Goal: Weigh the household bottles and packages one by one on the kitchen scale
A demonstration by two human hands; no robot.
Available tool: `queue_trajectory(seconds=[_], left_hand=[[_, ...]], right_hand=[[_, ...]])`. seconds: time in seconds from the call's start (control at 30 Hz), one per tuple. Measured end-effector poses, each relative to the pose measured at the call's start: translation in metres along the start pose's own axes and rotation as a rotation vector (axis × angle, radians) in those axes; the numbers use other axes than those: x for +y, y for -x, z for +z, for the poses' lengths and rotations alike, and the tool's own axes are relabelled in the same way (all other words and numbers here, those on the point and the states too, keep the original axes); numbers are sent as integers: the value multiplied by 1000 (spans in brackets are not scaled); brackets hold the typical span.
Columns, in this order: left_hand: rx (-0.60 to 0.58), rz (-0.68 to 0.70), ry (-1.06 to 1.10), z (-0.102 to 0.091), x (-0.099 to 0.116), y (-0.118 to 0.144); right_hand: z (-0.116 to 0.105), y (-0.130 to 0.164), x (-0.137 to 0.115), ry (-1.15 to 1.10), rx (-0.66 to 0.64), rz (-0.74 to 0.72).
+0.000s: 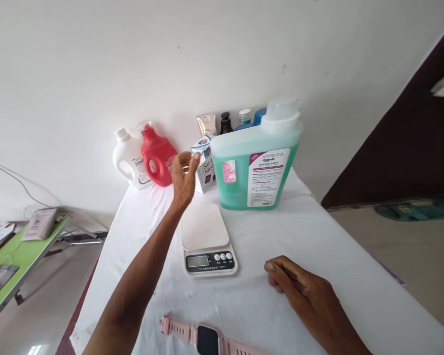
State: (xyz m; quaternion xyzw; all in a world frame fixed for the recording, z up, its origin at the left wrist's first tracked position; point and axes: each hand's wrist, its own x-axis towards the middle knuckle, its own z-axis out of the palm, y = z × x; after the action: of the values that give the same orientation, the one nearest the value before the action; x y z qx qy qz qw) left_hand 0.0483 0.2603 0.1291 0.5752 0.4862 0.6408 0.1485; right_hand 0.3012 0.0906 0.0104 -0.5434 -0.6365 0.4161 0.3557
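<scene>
My left hand [184, 178] reaches over the far side of the white kitchen scale [205, 229]. Its thumb and bent fingers come together at the near left corner of a small white and blue box [202, 146], apparently pinching it; the exact contact is partly hidden. Just behind, a white carton [206, 175] with dark lettering stands on the table. Nothing lies on the scale's plate, and its display looks blank. My right hand [303, 291] rests low over the cloth to the scale's right, fingers curled together with nothing visible in them.
A large jug of green liquid [237, 192] stands behind the scale. White [128, 158] and red [157, 153] bottles lean together at the back left. A tube [206, 124] and dark pump bottle [226, 123] are by the wall. A pink-strapped smartwatch [207, 340] lies in front.
</scene>
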Motion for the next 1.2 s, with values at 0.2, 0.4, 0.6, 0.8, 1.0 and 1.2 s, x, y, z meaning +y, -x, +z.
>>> queue_trajectory(seconds=[0.2,0.4,0.6,0.8,1.0,1.2], left_hand=[[412,-236,-333,-94,-63,-52],[338,-362,-313,-116,-112,-107],[203,-331,-131,-103,-125,-103],[320,-306,-180,-120,-90,-55],[477,-412,-327,-189,-45,17],[584,-429,-184,-237,3,84]], right_hand=[[2,-2,4,61,10,14],[2,-6,5,76,33,11],[2,-9,0,60,44,43],[2,-7,0,5,24,38],[2,-5,-5,-10,4,-5],[3,-4,-18,-36,26,-30]])
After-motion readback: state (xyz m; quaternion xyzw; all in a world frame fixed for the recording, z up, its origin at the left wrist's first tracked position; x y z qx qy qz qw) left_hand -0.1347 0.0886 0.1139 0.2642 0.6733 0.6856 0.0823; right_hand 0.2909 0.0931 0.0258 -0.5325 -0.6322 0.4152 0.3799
